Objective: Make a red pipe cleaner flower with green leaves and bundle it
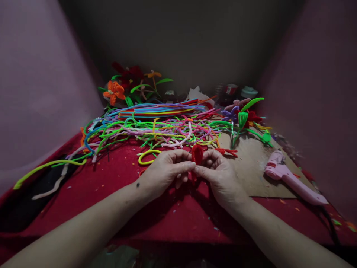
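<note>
Between both hands, above the red cloth [92, 208], is a looped red pipe cleaner [197, 154], its rounded loop pointing up. My left hand [170, 169] pinches its lower part from the left with thumb and fingers. From the right, my right hand [219, 173] pinches the same piece, the two thumb tips nearly meeting. The lower end of the piece is partly hidden by the fingers. A yellow pipe cleaner loop [149, 157] lies just behind my left hand, and twisted red pipe cleaners [227, 152] lie behind my right.
A heap of many-coloured pipe cleaners [156, 130] spreads across the back of the table. Pipe cleaner flowers, one orange [113, 92] and one purple [231, 114], stand behind. A pink glue gun [292, 178] rests on cardboard [267, 188] at right. Walls rise on both sides.
</note>
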A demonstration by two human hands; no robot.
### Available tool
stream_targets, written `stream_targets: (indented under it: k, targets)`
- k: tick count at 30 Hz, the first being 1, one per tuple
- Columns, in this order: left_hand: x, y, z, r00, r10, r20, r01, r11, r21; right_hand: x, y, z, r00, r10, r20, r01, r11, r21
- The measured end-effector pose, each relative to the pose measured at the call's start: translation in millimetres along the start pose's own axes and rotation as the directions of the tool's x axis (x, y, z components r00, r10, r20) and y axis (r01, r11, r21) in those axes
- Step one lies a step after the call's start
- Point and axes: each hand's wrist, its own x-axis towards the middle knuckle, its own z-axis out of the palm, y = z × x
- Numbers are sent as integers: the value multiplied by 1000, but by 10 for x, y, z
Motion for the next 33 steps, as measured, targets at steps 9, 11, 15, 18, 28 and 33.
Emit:
stream_targets:
  k: [9,11,15,18,28,33]
  targets:
    - [46,-48,-9,999,4,54,5,988,-156,-28,-47,9,995,74,63,-73,997,-14]
    - [46,-40,-4,999,5,41,1,987,-163,-27,-52,6,995,93,46,-92,995,-30]
    - [61,-54,2,1000,17,10,-15,983,-184,0,-45,-10,993,118,30,-118,993,0]
    - [77,-79,15,1000,-14,19,17,974,-224,20,-23,-16,990,132,52,-134,990,31]
    - [101,98,30,991,110,-72,-118,985,-128,-2,-353,-229,987,-153,39,152,846,-511]
    - [165,275,97,989,142,-31,-144,988,-55,214,-604,-541,874,-317,367,328,-170,-929]
